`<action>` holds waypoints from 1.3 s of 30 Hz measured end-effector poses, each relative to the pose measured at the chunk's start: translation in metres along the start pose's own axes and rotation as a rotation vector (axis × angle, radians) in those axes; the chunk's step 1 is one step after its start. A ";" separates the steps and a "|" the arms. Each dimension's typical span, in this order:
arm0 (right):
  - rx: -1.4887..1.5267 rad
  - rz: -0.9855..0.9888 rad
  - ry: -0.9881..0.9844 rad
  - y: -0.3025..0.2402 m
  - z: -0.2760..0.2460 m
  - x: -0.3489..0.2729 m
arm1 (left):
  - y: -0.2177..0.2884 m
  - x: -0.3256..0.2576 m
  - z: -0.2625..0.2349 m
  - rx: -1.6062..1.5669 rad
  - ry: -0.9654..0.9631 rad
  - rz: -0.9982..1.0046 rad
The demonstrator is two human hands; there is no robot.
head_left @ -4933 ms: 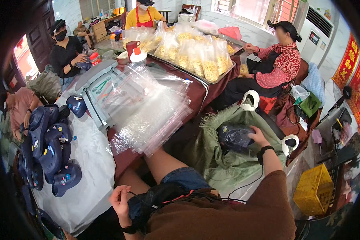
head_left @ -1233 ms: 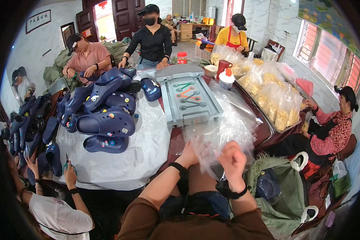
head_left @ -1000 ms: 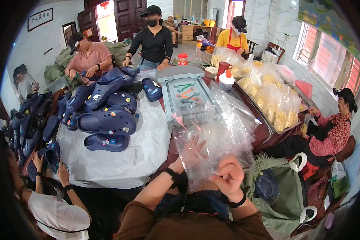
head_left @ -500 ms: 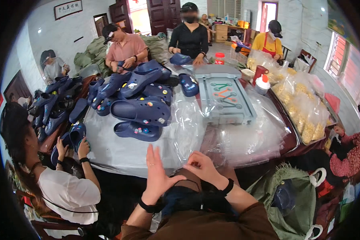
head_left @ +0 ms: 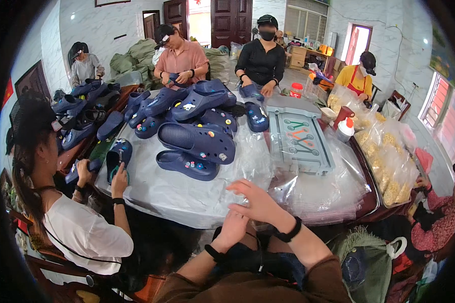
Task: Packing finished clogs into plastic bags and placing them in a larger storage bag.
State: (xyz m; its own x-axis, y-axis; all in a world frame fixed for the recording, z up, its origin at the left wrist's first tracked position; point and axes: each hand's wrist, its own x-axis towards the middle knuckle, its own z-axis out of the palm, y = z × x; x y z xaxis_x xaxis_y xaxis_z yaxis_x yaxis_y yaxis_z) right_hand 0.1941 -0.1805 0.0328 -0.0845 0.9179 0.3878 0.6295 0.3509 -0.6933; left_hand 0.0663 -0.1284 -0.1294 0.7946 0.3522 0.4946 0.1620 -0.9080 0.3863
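Clear plastic bag (head_left: 253,154), long axis pointing away, right hand (head_left: 262,203), grip spread, left hand (head_left: 231,231), grip unclear

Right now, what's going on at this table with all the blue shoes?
The person's right hand, fingers parted, is above the left hand by the table edge, near a crumpled clear bag; whether the left holds anything is unclear. Blue clogs are heaped on a white sheet, left of a grey board. Across the table, a co-worker in black holds a clog.
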 end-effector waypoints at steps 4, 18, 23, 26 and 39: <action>-0.057 -0.232 0.000 -0.015 0.039 0.088 | 0.014 0.010 -0.005 0.115 -0.010 -0.015; -0.450 0.018 0.378 0.055 0.105 0.153 | 0.021 0.004 -0.006 -0.365 0.022 -0.273; -0.235 -0.258 0.476 0.032 0.030 0.107 | 0.018 0.001 0.005 0.319 -0.072 -0.064; -0.078 -0.316 0.407 0.013 -0.018 0.060 | 0.021 0.008 -0.006 0.125 0.007 -0.098; -0.409 -0.051 0.148 0.096 -0.069 -0.104 | -0.002 0.017 -0.026 0.246 -0.075 -0.120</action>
State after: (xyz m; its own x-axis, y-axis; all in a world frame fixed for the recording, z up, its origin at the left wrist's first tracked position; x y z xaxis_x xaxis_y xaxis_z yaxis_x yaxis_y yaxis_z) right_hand 0.3164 -0.2545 -0.0324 -0.0310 0.8544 0.5186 0.8837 0.2658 -0.3852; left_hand 0.0642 -0.1148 -0.1009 0.8005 0.4513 0.3943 0.3876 -0.8917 0.2337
